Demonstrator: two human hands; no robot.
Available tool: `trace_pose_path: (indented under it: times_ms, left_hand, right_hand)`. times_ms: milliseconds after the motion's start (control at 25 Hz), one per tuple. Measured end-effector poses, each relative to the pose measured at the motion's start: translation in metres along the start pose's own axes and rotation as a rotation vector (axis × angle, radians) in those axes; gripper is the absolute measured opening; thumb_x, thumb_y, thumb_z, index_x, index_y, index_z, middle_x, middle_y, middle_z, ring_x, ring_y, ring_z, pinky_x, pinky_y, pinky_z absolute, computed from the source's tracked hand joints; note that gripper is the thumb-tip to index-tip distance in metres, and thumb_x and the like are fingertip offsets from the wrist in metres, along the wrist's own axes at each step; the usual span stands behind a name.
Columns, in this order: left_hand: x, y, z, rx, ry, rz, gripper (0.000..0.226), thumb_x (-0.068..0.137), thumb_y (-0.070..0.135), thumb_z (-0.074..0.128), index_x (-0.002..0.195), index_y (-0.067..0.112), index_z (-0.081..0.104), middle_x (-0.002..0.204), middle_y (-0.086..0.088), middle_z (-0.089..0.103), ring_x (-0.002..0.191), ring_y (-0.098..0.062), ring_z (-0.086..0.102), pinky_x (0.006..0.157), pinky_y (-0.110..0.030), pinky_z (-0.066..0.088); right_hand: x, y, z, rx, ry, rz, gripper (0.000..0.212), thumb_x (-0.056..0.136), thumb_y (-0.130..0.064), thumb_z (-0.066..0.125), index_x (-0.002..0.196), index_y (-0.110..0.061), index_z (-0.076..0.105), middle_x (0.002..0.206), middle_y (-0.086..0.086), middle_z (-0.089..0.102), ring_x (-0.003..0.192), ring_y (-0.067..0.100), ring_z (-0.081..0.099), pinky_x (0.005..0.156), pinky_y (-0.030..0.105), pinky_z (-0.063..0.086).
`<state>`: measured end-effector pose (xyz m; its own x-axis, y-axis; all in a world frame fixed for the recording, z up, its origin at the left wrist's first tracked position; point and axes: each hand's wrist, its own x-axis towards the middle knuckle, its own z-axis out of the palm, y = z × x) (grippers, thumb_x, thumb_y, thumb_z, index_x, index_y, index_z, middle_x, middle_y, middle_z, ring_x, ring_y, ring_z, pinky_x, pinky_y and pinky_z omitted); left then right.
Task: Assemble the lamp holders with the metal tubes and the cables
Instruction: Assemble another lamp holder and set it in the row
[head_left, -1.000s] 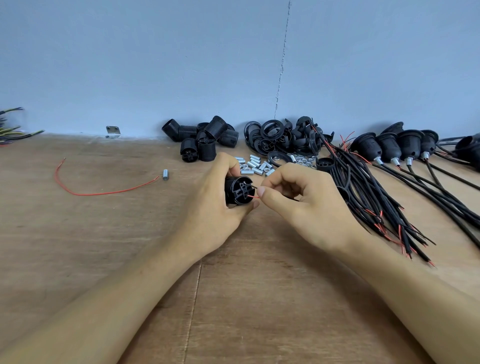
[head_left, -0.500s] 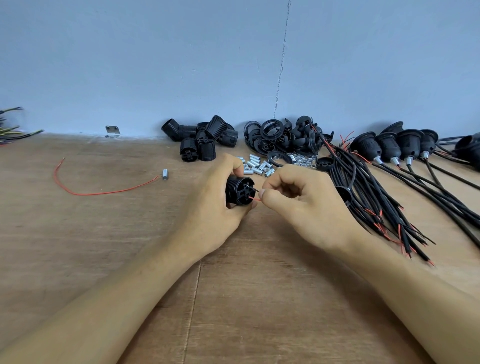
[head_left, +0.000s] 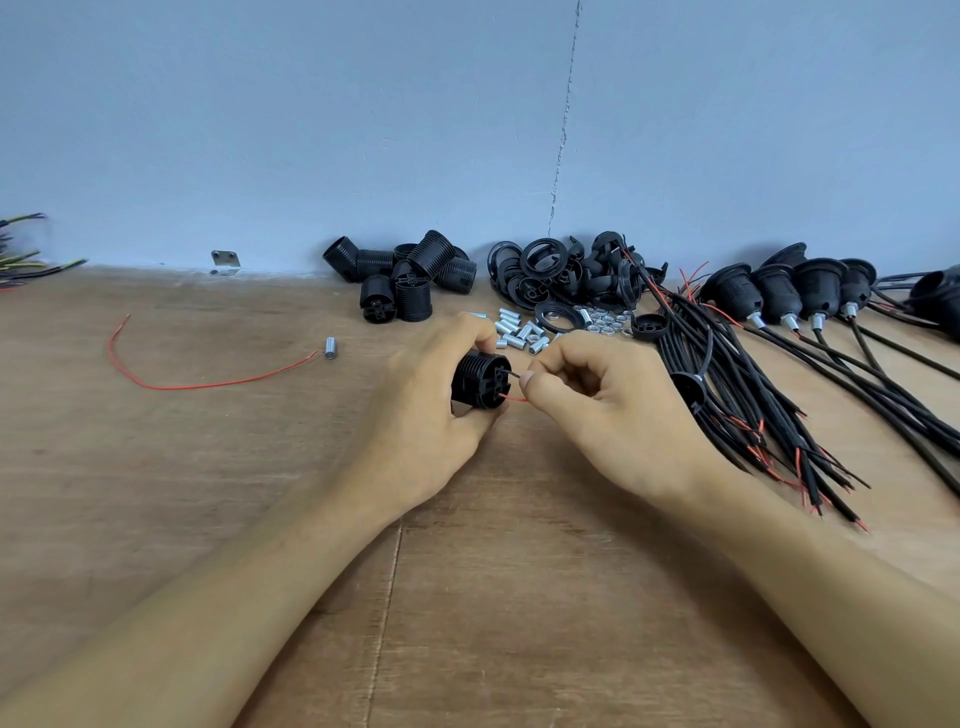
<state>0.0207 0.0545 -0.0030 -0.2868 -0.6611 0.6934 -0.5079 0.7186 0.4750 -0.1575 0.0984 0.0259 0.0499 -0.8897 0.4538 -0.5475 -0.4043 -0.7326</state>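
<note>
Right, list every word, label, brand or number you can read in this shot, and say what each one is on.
None: no text can be read in this view.
The lamp holder gripped by the left hand shows only moulded ribs and slots; any fine marking is too small to tell.
The red wire pinched by the right hand shows no print.
The metal tubes and assembled holders show no legible marks.

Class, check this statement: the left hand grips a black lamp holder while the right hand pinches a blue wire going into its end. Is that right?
Not quite. The wire that the right hand pinches is red, not blue, as the head view shows. The rest stands: the left hand grips the black lamp holder, and the wire goes into its end.
</note>
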Motion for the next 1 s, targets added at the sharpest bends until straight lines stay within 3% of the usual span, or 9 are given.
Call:
trace_pose_path:
  times_ms: [280, 480, 760, 1000]
  left_hand:
    - [0.0011, -0.0007, -0.0018, 0.018, 0.025, 0.012, 0.037, 0.077, 0.009, 0.084, 0.103, 0.021, 0.061, 0.089, 0.012, 0.058, 0.082, 0.000, 0.054, 0.070, -0.009, 0.036]
    - [-0.0006, 0.0041, -0.0014, -0.013, -0.025, 0.019, 0.036, 0.075, 0.015, 0.084, 0.099, 0.030, 0.062, 0.082, 0.027, 0.055, 0.078, 0.005, 0.054, 0.068, -0.006, 0.035]
    - [-0.0008, 0.0005, 0.0000, 0.028, -0.091, 0.008, 0.041, 0.071, 0.010, 0.078, 0.107, 0.027, 0.071, 0.100, 0.011, 0.064, 0.088, -0.008, 0.058, 0.078, -0.012, 0.040]
    - [-0.0001, 0.0001, -0.0012, 0.006, -0.120, -0.021, 0.046, 0.072, 0.017, 0.087, 0.109, 0.037, 0.069, 0.098, 0.016, 0.066, 0.092, -0.004, 0.060, 0.081, -0.015, 0.043]
  right_hand:
    - [-0.0008, 0.0006, -0.0008, -0.085, 0.054, -0.104, 0.017, 0.089, -0.021, 0.072, 0.076, -0.030, 0.068, 0.067, -0.004, 0.057, 0.064, 0.007, 0.049, 0.062, 0.014, 0.037]
    - [0.0000, 0.0035, 0.0008, -0.172, 0.022, -0.140, 0.010, 0.090, -0.015, 0.071, 0.080, -0.019, 0.072, 0.067, -0.001, 0.050, 0.067, 0.009, 0.046, 0.062, 0.015, 0.034]
    - [0.0052, 0.0081, -0.0053, -0.342, -0.055, -0.193, 0.009, 0.088, -0.013, 0.071, 0.079, -0.014, 0.070, 0.068, -0.006, 0.048, 0.066, 0.010, 0.046, 0.063, 0.019, 0.034]
    - [0.0064, 0.0104, -0.0065, -0.299, -0.059, -0.132, 0.013, 0.089, -0.016, 0.071, 0.076, -0.018, 0.069, 0.065, -0.005, 0.048, 0.067, 0.008, 0.045, 0.063, 0.015, 0.034]
